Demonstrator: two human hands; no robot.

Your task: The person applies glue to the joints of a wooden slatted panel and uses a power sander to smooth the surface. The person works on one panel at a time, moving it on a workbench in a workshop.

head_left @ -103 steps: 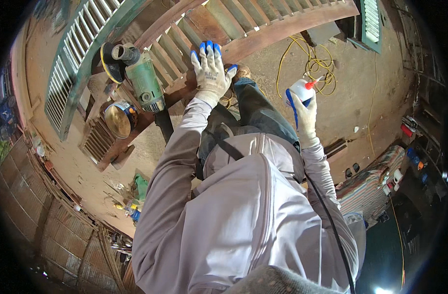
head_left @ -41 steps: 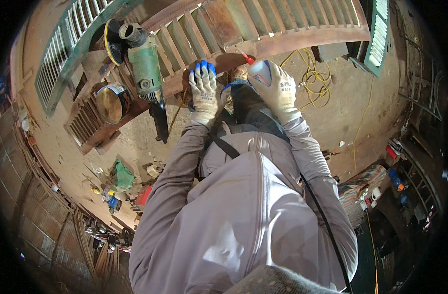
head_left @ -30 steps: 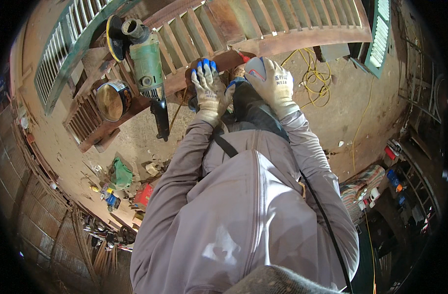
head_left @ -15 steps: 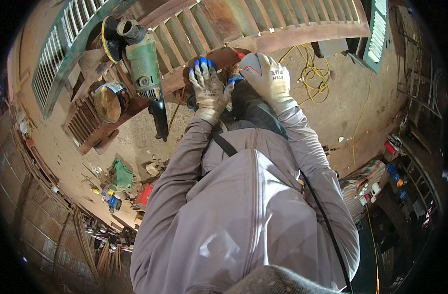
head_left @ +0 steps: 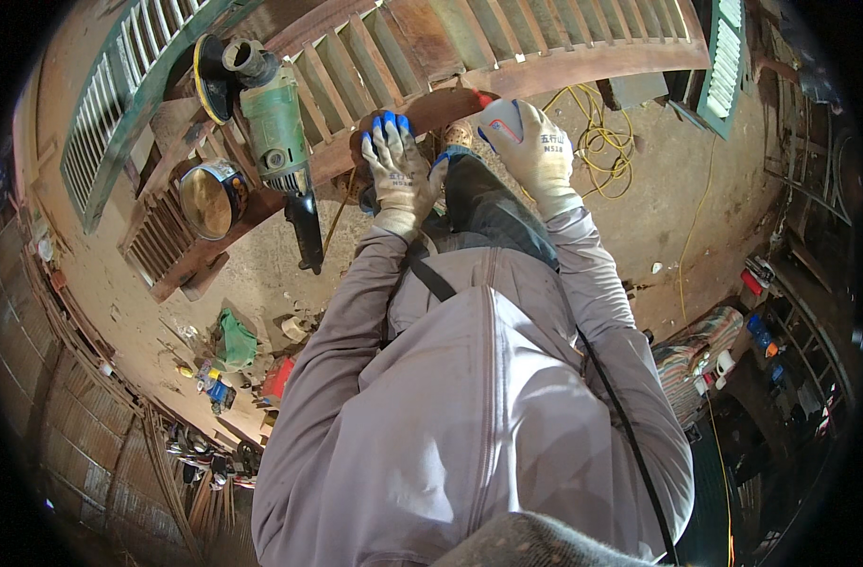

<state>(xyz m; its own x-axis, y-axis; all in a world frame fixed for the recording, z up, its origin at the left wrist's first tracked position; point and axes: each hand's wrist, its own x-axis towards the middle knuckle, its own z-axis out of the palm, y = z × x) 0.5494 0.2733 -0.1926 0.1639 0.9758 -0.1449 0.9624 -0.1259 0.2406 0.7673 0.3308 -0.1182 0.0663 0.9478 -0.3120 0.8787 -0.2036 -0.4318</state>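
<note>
My right hand point(head_left: 537, 156), in a white glove with blue fingertips, wraps round a whitish squeeze bottle point(head_left: 501, 120). The bottle's red tip point(head_left: 483, 98) points toward a reddish-brown wooden piece point(head_left: 436, 111) with a curved edge. My left hand point(head_left: 397, 168), gloved the same way, lies with fingers stretched out on the left part of that piece. The piece sits at the near rail of a slatted wooden shutter panel point(head_left: 582, 68). How far the tip is from the wood, I cannot tell.
A green angle polisher point(head_left: 274, 128) with a black handle lies left of my left hand, near a round open can point(head_left: 210, 199). A yellow cord point(head_left: 597, 142) is coiled on the floor at right. Green shutters point(head_left: 729, 66) stand at both sides.
My right hand has shifted a little to the right, taking the squeeze bottle with it, and more of the wooden piece shows. My left hand stays nearly in place.
</note>
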